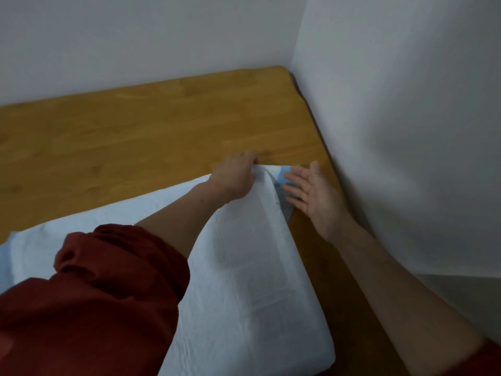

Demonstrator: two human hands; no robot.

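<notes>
A white sheet (pixel 244 267) covers a thick mattress that lies on a wooden bed platform (pixel 135 131). At the mattress's far right corner my left hand (pixel 235 175) grips a bunched fold of the sheet. A patch of light blue mattress fabric (pixel 284 185) shows under the lifted sheet at that corner. My right hand (pixel 311 194) is held flat, palm toward the corner, with straight fingers that touch the blue side of the mattress. Both red sleeves are pushed up.
Two white walls (pixel 406 131) meet in a corner just behind the bed platform. The right wall runs close along the platform's right edge, which leaves a narrow strip of bare wood (pixel 311 253) beside the mattress. A wide band of bare wood lies beyond the mattress.
</notes>
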